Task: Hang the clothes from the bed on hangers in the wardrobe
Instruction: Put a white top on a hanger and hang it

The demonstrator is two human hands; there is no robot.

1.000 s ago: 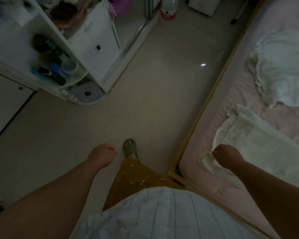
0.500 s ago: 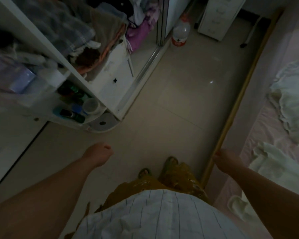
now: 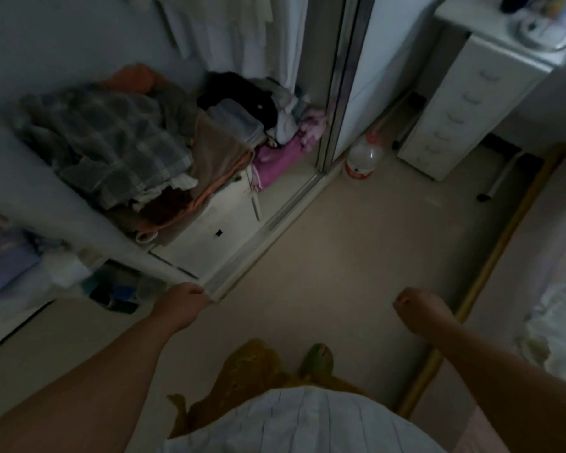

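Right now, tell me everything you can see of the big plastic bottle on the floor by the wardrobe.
The plastic bottle stands upright on the pale floor, just right of the wardrobe's sliding door frame and left of the white drawer unit. It looks clear or whitish, with a rounded body, a reddish cap and a red label band near its base. The dim, blurred picture hides its contents. Neither hand touches it.
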